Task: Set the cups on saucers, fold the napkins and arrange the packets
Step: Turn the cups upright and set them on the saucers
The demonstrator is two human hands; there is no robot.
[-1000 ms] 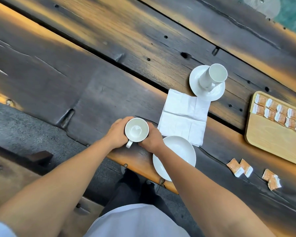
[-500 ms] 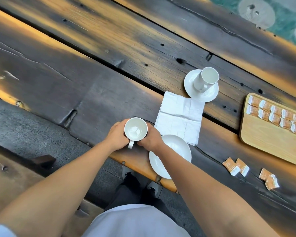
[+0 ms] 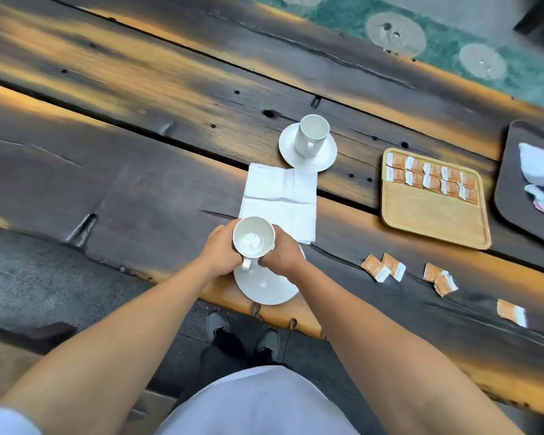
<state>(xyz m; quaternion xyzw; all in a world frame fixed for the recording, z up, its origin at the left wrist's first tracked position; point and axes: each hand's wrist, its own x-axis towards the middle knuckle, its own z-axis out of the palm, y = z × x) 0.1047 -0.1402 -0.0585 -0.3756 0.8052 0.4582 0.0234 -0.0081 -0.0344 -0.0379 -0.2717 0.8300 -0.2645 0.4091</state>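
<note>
Both hands hold a white cup point(image 3: 253, 236) upright over a white saucer point(image 3: 266, 287) at the table's near edge; its handle points toward me. My left hand point(image 3: 220, 249) grips the cup's left side, my right hand point(image 3: 281, 251) its right side. Whether the cup touches the saucer I cannot tell. An unfolded white napkin point(image 3: 280, 196) lies just beyond. Farther back, a second cup point(image 3: 311, 133) stands on its saucer point(image 3: 325, 157). A wooden tray point(image 3: 434, 218) at the right holds two rows of orange packets point(image 3: 431, 177). Several loose packets point(image 3: 383, 267) lie on the table near the right.
A dark tray point(image 3: 512, 183) with white paper and wrappers sits at the far right edge. The dark wooden table point(image 3: 139, 146) has cracks and gaps between planks. My shoes point(image 3: 242, 334) show below the near edge, on a grey floor.
Both hands carried the cup to the right, from beside the near saucer to over it. The camera view shifted, bringing the dark tray at the right into sight.
</note>
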